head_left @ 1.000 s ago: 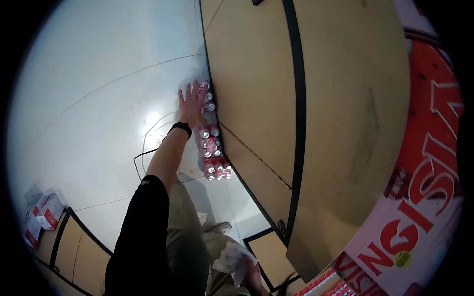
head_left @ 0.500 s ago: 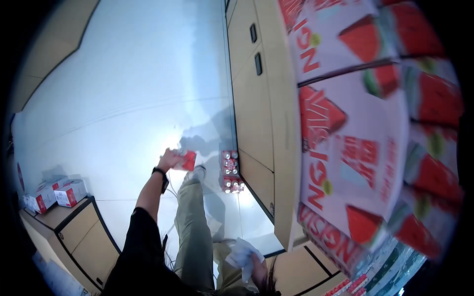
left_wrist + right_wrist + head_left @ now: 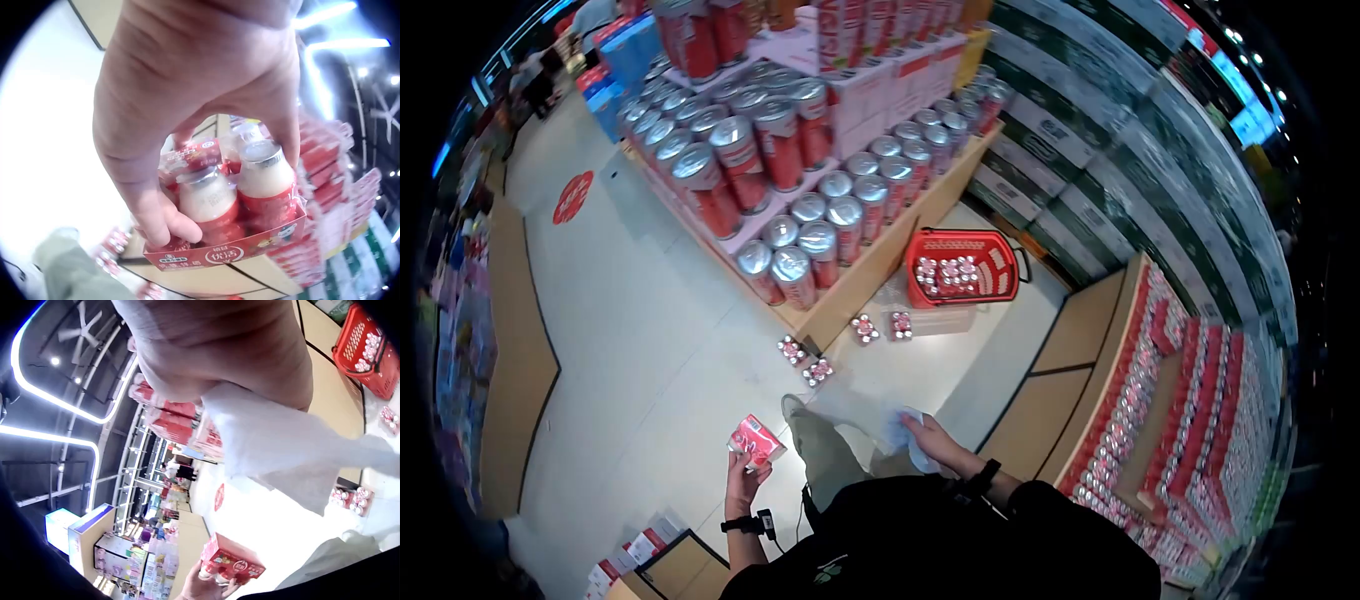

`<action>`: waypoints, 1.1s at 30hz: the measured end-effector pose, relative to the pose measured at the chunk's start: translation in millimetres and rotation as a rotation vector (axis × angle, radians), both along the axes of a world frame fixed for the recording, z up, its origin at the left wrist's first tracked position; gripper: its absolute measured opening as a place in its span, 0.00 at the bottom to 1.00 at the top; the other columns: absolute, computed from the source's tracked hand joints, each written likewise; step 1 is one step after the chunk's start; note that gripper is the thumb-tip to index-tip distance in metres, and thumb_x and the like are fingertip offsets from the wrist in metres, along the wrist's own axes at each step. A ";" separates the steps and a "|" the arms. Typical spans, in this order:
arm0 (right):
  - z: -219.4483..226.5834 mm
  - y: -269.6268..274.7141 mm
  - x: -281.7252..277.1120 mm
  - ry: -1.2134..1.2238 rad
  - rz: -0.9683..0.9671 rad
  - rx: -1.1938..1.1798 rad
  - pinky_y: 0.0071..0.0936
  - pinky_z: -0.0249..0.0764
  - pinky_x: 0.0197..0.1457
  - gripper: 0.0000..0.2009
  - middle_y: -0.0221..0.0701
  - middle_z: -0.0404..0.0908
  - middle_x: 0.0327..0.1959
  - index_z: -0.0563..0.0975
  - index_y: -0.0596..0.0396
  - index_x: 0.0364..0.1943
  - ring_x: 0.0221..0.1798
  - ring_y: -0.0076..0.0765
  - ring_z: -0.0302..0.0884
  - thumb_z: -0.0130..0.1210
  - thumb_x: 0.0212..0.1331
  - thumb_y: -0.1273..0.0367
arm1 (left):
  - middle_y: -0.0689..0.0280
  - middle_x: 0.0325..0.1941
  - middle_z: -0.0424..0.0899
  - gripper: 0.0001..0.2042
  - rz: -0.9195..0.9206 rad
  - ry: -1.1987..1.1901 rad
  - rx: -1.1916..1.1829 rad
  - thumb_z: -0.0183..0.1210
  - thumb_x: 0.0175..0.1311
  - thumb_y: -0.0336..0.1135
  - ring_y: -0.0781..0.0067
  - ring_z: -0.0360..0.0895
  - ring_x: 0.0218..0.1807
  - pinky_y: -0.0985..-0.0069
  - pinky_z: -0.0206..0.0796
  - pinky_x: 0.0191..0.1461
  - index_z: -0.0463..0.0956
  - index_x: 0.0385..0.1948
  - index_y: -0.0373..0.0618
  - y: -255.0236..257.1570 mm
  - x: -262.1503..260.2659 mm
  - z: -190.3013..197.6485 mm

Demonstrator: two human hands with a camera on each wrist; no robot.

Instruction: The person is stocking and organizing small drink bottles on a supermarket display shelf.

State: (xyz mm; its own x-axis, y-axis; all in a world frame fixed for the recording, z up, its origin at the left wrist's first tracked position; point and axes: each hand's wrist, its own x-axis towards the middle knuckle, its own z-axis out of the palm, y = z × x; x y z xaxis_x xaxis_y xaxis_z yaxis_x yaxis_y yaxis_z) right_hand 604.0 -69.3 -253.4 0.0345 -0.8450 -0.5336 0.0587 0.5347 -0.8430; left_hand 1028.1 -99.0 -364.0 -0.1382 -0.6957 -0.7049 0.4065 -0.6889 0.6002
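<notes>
In the head view my left hand (image 3: 743, 482) holds a red pack of small drink bottles (image 3: 757, 440) above the floor on the left. The left wrist view shows its thumb and fingers gripping the pack from above, around white bottles with foil lids (image 3: 209, 197) in a red printed carton band (image 3: 228, 253). My right hand (image 3: 935, 440) holds a crumpled white cloth or tissue (image 3: 900, 428), which hangs down in the right wrist view. Similar small packs (image 3: 817, 372) stand on the floor beside the display base, near my foot.
A red shopping basket (image 3: 1010, 290) with several packs in it stands on the floor ahead. A wooden-based display of large red cans (image 3: 793, 275) rises in front. Shelves of small bottles (image 3: 1135, 410) line the right; white-and-red cartons (image 3: 645, 546) sit at lower left.
My left hand, earlier reaching over the packs by the display base, has taken one up and moved away with it. The head view has swung up to the wider shop; the right hand keeps the cloth.
</notes>
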 end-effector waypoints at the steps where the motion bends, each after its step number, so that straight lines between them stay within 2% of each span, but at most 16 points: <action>1: 20.3 1.7 -12.0 -0.034 -0.001 0.020 0.28 0.64 0.62 0.24 0.35 0.74 0.56 0.65 0.63 0.62 0.58 0.31 0.70 0.38 0.72 0.58 | 0.59 0.54 0.73 0.35 -0.038 0.074 -0.043 0.64 0.55 0.48 0.59 0.81 0.40 0.64 0.78 0.46 0.56 0.64 0.62 2.6 -29.5 15.3; 3: 48.6 6.1 -36.6 -0.068 -0.062 0.031 0.28 0.63 0.63 0.24 0.34 0.73 0.58 0.63 0.62 0.63 0.59 0.30 0.68 0.38 0.72 0.58 | 0.58 0.61 0.69 0.35 -0.155 0.147 -0.194 0.62 0.57 0.40 0.56 0.76 0.55 0.59 0.75 0.54 0.55 0.66 0.54 -12.5 -105.1 74.4; 5: 57.8 7.4 -55.5 -0.150 -0.072 -0.186 0.30 0.59 0.66 0.26 0.34 0.70 0.61 0.60 0.61 0.66 0.60 0.29 0.65 0.37 0.73 0.56 | 0.61 0.62 0.67 0.36 -0.321 0.184 -0.322 0.62 0.57 0.34 0.60 0.71 0.60 0.64 0.74 0.54 0.53 0.67 0.49 -26.2 -176.1 132.3; 7: 77.0 14.4 -69.5 -0.247 -0.156 -0.183 0.31 0.55 0.68 0.26 0.35 0.67 0.63 0.59 0.61 0.67 0.64 0.31 0.62 0.36 0.73 0.56 | 0.62 0.63 0.66 0.38 -0.530 0.255 -0.496 0.64 0.56 0.35 0.63 0.71 0.61 0.65 0.72 0.57 0.51 0.68 0.47 -38.7 -243.8 183.3; 9: 99.5 21.8 -76.4 -0.350 -0.241 -0.176 0.32 0.52 0.71 0.27 0.36 0.64 0.66 0.58 0.61 0.67 0.67 0.32 0.58 0.34 0.73 0.56 | 0.61 0.65 0.65 0.40 -0.608 0.343 -0.568 0.65 0.56 0.36 0.65 0.68 0.63 0.64 0.69 0.61 0.50 0.69 0.47 -43.8 -298.1 192.9; 11: 122.1 21.9 -88.3 0.290 -0.327 -0.794 0.29 0.49 0.73 0.28 0.35 0.55 0.71 0.52 0.59 0.70 0.70 0.35 0.55 0.27 0.74 0.55 | 0.60 0.67 0.62 0.41 -0.660 0.553 -0.389 0.66 0.56 0.38 0.64 0.64 0.67 0.65 0.63 0.66 0.49 0.69 0.48 -51.2 -345.7 197.2; 13: 122.4 22.3 -124.8 0.385 -0.352 -0.773 0.29 0.49 0.73 0.29 0.38 0.49 0.73 0.46 0.58 0.72 0.72 0.36 0.53 0.26 0.74 0.55 | 0.61 0.66 0.63 0.43 -0.701 0.536 -0.435 0.69 0.52 0.38 0.64 0.64 0.67 0.65 0.63 0.66 0.50 0.69 0.47 -57.9 -388.2 210.2; 15: 124.8 17.7 -155.3 -0.204 -0.504 -0.637 0.32 0.34 0.77 0.28 0.38 0.42 0.75 0.49 0.59 0.71 0.77 0.40 0.35 0.29 0.74 0.56 | 0.61 0.65 0.63 0.45 -0.845 0.487 -0.577 0.71 0.49 0.37 0.64 0.65 0.66 0.65 0.63 0.66 0.51 0.68 0.48 -68.0 -425.7 217.1; 16: 99.6 6.5 -170.9 -0.271 -0.663 -0.581 0.37 0.49 0.74 0.27 0.43 0.57 0.70 0.56 0.59 0.68 0.73 0.43 0.53 0.30 0.73 0.54 | 0.61 0.64 0.64 0.46 -0.930 0.434 -0.734 0.73 0.46 0.36 0.64 0.65 0.66 0.65 0.62 0.66 0.51 0.68 0.48 -73.8 -443.3 221.5; 17: 95.6 2.7 -188.3 -0.271 -0.698 -0.594 0.37 0.49 0.74 0.27 0.43 0.57 0.70 0.56 0.59 0.68 0.73 0.43 0.53 0.30 0.73 0.54 | 0.62 0.64 0.63 0.50 -1.042 0.435 -0.725 0.76 0.39 0.31 0.63 0.64 0.66 0.64 0.62 0.66 0.52 0.67 0.48 -79.2 -462.3 230.4; 19: 95.0 2.7 -227.9 -0.768 -0.927 -0.345 0.38 0.68 0.64 0.28 0.42 0.71 0.60 0.64 0.57 0.63 0.58 0.42 0.73 0.29 0.72 0.50 | 0.61 0.64 0.61 0.49 -1.200 0.419 -0.974 0.75 0.39 0.27 0.63 0.67 0.64 0.64 0.65 0.64 0.52 0.67 0.48 -88.4 -503.2 251.0; 21: 104.0 -2.9 -255.9 -0.963 -1.024 -0.409 0.36 0.77 0.54 0.24 0.38 0.78 0.49 0.67 0.57 0.55 0.48 0.36 0.79 0.32 0.72 0.52 | 0.61 0.64 0.61 0.49 -1.304 0.453 -0.826 0.74 0.39 0.25 0.63 0.71 0.60 0.66 0.69 0.61 0.52 0.67 0.47 -103.4 -538.0 257.6; 23: 121.2 -2.2 -276.1 -0.963 -1.058 -0.437 0.37 0.75 0.57 0.25 0.40 0.76 0.53 0.67 0.57 0.58 0.52 0.38 0.78 0.33 0.72 0.52 | 0.61 0.63 0.63 0.48 -1.337 0.468 -0.835 0.73 0.41 0.24 0.64 0.74 0.57 0.69 0.72 0.56 0.52 0.67 0.47 -118.9 -578.5 252.8; 27: 154.7 -5.9 -298.6 -0.699 -1.215 -0.405 0.37 0.71 0.61 0.24 0.40 0.74 0.57 0.63 0.57 0.63 0.56 0.38 0.75 0.31 0.73 0.55 | 0.60 0.60 0.64 0.46 -1.389 0.435 -0.856 0.72 0.43 0.24 0.64 0.75 0.56 0.70 0.74 0.54 0.53 0.67 0.47 -153.7 -655.9 251.4; 31: 145.5 -4.7 -314.8 -0.341 -1.270 -0.634 0.35 0.59 0.70 0.26 0.39 0.65 0.65 0.56 0.60 0.68 0.65 0.33 0.65 0.31 0.73 0.57 | 0.59 0.60 0.63 0.45 -1.489 0.409 -0.773 0.73 0.43 0.27 0.63 0.72 0.58 0.69 0.74 0.54 0.55 0.65 0.46 -167.6 -719.5 233.0; 33: 159.6 -8.8 -339.7 0.096 -1.249 -0.938 0.34 0.58 0.70 0.28 0.40 0.61 0.67 0.51 0.60 0.70 0.66 0.34 0.64 0.33 0.72 0.57 | 0.60 0.60 0.62 0.45 -1.548 0.437 -0.747 0.74 0.42 0.29 0.63 0.71 0.58 0.68 0.73 0.55 0.55 0.65 0.46 -159.1 -741.9 245.6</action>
